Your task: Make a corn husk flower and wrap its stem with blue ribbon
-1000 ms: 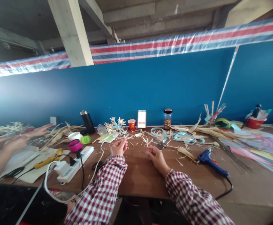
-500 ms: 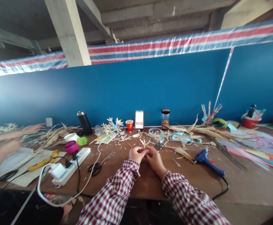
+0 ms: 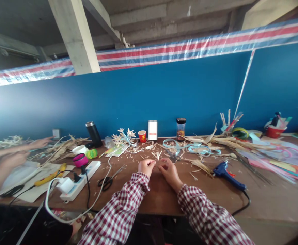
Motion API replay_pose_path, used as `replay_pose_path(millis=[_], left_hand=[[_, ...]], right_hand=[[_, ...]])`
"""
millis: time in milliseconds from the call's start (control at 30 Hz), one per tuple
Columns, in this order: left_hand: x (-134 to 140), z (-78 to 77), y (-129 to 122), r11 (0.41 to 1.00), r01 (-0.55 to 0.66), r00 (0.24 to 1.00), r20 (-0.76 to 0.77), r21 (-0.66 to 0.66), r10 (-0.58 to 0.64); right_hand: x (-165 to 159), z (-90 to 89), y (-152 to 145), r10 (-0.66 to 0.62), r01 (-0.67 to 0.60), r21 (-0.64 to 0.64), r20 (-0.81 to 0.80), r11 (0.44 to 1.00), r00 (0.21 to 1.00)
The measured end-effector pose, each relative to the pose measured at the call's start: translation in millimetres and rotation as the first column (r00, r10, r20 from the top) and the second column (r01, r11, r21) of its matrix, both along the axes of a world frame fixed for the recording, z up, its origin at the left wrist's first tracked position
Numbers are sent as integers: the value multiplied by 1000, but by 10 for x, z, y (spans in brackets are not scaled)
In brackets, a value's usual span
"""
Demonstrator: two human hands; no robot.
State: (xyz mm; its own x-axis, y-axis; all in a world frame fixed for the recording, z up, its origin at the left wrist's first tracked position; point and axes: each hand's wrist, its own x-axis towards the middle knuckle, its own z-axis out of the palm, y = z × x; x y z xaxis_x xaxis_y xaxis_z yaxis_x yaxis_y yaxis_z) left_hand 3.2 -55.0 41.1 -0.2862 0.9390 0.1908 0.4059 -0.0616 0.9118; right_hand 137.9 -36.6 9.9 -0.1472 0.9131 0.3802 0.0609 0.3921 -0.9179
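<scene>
My left hand (image 3: 146, 167) is closed, thumb and index finger pinched together; whatever may be between them is too small to make out. Across a narrow gap, my right hand (image 3: 169, 172) has its fingers curled in a pinch, and its contents are likewise unclear. Just beyond the fingertips is a small pale flower (image 3: 157, 156) with pointed, husk-like petals; I cannot tell whether either hand touches it. Pale scraps lie on the brown table around it. Black-handled scissors (image 3: 108, 182) lie left of my left hand, and a blue glue gun (image 3: 226, 173) lies to the right.
A white power strip (image 3: 81, 182) with cables sits at left, near a yellow tool (image 3: 50, 175). Behind are husk flowers (image 3: 124, 136), a red paper cup (image 3: 142, 136), a jar (image 3: 181, 129) and blue ribbon (image 3: 200, 149). Another person's hands (image 3: 18, 154) work at far left.
My hands have come apart: they met below the flower, and now a gap lies between them. The left hand has shifted a little left. The flower stays near the same spot.
</scene>
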Motion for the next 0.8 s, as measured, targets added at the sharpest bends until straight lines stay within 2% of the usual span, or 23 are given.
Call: replay_pose_path(millis=[133, 333, 467, 567, 700, 800], left_hand=[[-191, 141, -53, 999, -36, 998, 59, 31, 35], [-666, 398, -70, 975, -221, 963, 164, 35, 213], [-834, 478, -52, 954, -300, 935, 203, 8, 292], [-688, 439, -85, 974, -224, 958, 176, -33, 226], [-236, 288, -123, 996, -62, 991, 114, -62, 69], [53, 184, -89, 998, -26, 998, 48, -53, 28]], right_hand=[[2, -19, 25, -22, 22, -10, -15, 1000, 1000], [2, -62, 58, -32, 30, -30, -49, 999, 998], [-1, -51, 47, -27, 26, -28, -51, 999, 998], [-3, -31, 31, -23, 23, -16, -40, 1000, 999], [3, -1, 6, -33, 33, 8, -29, 999, 999], [7, 20, -17, -25, 26, 27, -21, 999, 999]])
